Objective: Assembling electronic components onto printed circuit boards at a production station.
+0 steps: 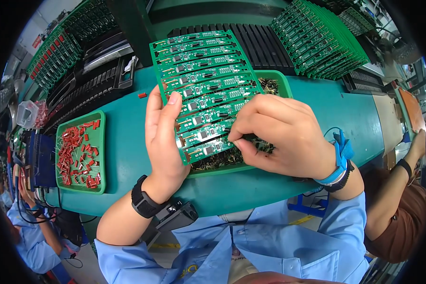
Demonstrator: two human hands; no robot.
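A green circuit board panel [201,90], made up of several narrow boards side by side, is tilted in front of me. My left hand [163,137] grips its left edge, thumb on the face and fingers behind. At the panel's lower right edge, my right hand [284,137] has thumb and forefinger pinched together; whatever sits between them is too small to make out. Partly hidden beneath the panel and that hand is a green tray [284,85] full of small dark parts with wire leads [213,162].
Left on the teal table [128,142] stands a green tray [102,151] of red leaded components [73,146]. One red component [142,95] lies loose. Board panels stand in black racks [262,45] at the back right [317,42] and left [52,59]. Another person's arm [393,189] is at right.
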